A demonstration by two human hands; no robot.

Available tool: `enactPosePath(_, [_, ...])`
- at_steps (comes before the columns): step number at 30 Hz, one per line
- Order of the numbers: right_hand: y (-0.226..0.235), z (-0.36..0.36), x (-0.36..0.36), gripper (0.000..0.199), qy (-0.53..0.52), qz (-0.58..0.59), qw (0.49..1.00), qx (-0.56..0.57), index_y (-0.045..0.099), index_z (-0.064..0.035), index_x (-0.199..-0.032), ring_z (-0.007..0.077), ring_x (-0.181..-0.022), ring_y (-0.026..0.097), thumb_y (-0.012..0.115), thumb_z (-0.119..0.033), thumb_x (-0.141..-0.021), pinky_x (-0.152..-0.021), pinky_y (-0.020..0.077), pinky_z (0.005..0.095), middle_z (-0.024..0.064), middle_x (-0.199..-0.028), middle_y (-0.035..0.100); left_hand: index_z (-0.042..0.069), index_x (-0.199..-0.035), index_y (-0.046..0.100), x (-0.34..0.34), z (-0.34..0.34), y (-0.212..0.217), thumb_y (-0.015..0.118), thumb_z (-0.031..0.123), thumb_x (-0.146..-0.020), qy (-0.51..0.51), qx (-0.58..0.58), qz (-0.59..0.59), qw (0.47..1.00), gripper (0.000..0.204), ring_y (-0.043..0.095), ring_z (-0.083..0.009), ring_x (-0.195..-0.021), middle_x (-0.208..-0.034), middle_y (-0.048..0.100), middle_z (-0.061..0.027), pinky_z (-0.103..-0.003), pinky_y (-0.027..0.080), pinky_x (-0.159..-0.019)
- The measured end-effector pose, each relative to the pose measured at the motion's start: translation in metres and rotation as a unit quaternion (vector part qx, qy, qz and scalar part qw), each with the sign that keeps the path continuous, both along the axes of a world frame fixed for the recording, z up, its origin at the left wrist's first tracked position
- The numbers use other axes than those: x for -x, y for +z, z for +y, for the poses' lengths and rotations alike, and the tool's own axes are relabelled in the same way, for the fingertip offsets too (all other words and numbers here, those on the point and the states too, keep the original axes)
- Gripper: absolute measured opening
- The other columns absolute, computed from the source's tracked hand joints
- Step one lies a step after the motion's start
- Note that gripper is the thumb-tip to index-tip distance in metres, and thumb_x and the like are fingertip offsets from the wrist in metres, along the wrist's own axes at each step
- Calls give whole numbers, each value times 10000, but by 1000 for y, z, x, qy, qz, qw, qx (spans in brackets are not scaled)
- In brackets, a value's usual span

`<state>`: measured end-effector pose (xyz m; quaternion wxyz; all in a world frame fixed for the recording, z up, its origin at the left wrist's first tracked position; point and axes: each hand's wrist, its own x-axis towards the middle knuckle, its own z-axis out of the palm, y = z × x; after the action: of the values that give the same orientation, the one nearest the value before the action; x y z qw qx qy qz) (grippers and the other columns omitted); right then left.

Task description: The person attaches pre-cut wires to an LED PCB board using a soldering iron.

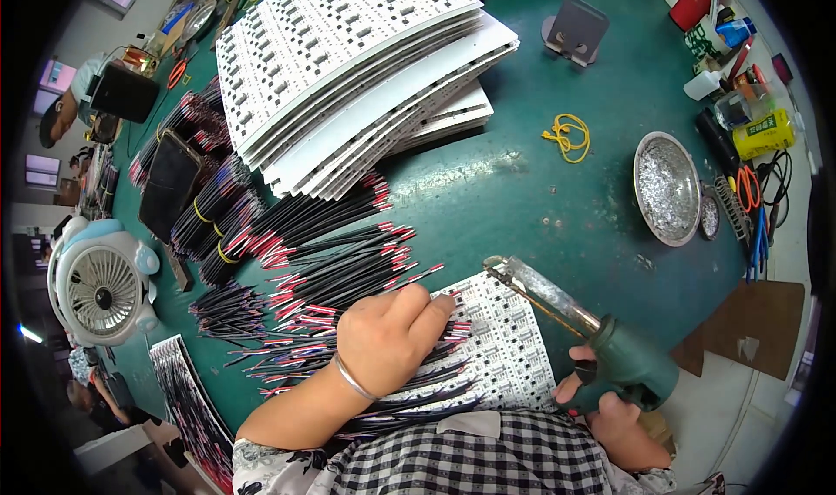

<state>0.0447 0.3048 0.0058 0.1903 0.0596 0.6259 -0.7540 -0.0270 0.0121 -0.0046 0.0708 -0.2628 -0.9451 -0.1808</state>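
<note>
My left hand [390,331], with a silver bangle on the wrist, presses its fingertips on red and black wire ends lying on a white circuit board [509,343] close to me. My right hand [614,404] grips the green handle of a soldering iron [566,308]. Its long metal tip points up and left and hovers just above the board's far edge. Many loose red and black wire pairs [335,251] fan out on the green table [522,190] left of the board.
A tall stack of white circuit boards [348,68] fills the back middle. A metal dish of solder scraps [666,186] and a yellow rubber band [568,135] lie to the right. Bottles and tools crowd the far right edge. A small white fan [100,286] stands at left.
</note>
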Motion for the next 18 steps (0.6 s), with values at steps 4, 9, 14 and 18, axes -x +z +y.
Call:
enactPosePath(4, [4, -7, -4, 671, -8, 27, 998, -47, 430, 112, -1267, 229, -675, 645, 578, -438, -912, -611, 558, 337, 213, -1157, 585, 96, -985, 688, -2, -1, -1, 673, 85, -609, 0, -6, 8, 1000, 376, 546, -197, -582, -778, 547, -32, -319, 440, -489])
enactPosePath(9, [8, -9, -10, 639, -19, 4, 998, -54, 439, 104, -1261, 219, -607, 630, 590, -409, -910, -547, 522, 309, 217, -1154, 585, 73, -957, 691, 3, -10, 2, 639, 104, -726, 26, -27, 38, 999, 239, 590, -166, -624, -818, 563, -27, -301, 468, -499])
enactPosePath(14, [9, 5, -8, 439, -14, 59, 987, -148, 540, 58, -1201, 168, -725, 656, 635, -204, -862, -691, 525, 290, 91, -907, 689, 72, -940, 702, 7, -21, 22, 652, 96, -700, 56, -9, 83, 995, 247, 543, -171, -594, -796, 563, -21, -289, 420, -489])
enactPosePath(18, [7, 25, 0, 373, -12, 176, 936, -303, 570, 64, -1123, 160, -687, 669, 626, -198, -863, -686, 536, 287, 67, -798, 693, 53, -957, 723, 11, -15, 72, 660, 127, -625, -2, 21, 138, 990, 346, 501, -139, -553, -794, 572, -16, -269, 367, -465])
